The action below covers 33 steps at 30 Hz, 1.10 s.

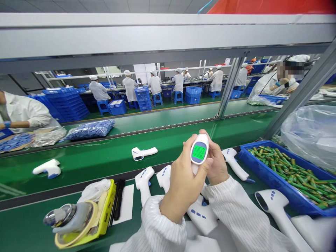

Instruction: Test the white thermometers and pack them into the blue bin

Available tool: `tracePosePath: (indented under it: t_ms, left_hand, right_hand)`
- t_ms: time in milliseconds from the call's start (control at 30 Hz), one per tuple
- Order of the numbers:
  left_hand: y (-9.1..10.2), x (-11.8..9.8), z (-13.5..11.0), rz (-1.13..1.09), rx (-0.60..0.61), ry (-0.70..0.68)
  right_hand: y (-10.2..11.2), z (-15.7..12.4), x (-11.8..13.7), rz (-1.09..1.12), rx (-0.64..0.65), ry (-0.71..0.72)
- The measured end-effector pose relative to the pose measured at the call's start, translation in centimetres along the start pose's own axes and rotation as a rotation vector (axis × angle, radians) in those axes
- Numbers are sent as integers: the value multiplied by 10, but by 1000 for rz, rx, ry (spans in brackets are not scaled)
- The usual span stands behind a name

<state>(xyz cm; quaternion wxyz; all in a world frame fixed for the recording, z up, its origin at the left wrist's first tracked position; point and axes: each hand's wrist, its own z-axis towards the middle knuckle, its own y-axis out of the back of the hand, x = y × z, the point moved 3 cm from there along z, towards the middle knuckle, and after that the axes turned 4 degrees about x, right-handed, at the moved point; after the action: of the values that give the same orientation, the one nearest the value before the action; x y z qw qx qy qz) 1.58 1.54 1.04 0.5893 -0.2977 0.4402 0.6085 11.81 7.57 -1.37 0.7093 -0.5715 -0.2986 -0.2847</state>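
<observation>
Both hands hold a white infrared thermometer [198, 148] upright, its screen lit green and turned towards me. My left hand [182, 178] is closed around the handle and left side, thumb across the front below the screen. Around the right side and top curl the fingers of my right hand [217, 162]. The text on the display is too small to read. Below my hands, another white thermometer [202, 215] lies among several more, partly hidden by my wrists and sleeves. To the left of my left hand lies a further thermometer [144, 182].
At right stands a blue tray [252, 157] of green batteries [291, 171], beside a clear plastic bag [312, 133]. A yellow bin [109, 206] with tape and a bottle sits at left. Thermometers lie on the green conveyor belt [94, 164]. Co-workers sit beyond the metal frame [231, 84].
</observation>
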Motion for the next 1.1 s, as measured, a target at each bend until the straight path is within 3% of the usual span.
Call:
tracePosePath:
  t_ms: [600, 733, 867, 933, 1000, 1100]
  left_hand:
    - [-1, -1, -1, 5, -43, 58]
    - [0, 0, 0, 31, -80, -10]
    - [6, 4, 2, 72, -203, -116]
    - [11, 10, 7, -97, -225, -66]
    - [18, 17, 14, -422, -248, 41]
    - [34, 28, 24, -961, -379, 210]
  right_hand:
    - [-2, -2, 3, -20, 254, 57]
    - [-1, 0, 2, -47, 257, 69]
    - [-7, -3, 5, -219, 262, 203]
    - [-14, -8, 7, -386, 288, 319]
    - [-23, -16, 7, -587, 331, 437]
    - [-34, -28, -2, -831, 516, 558]
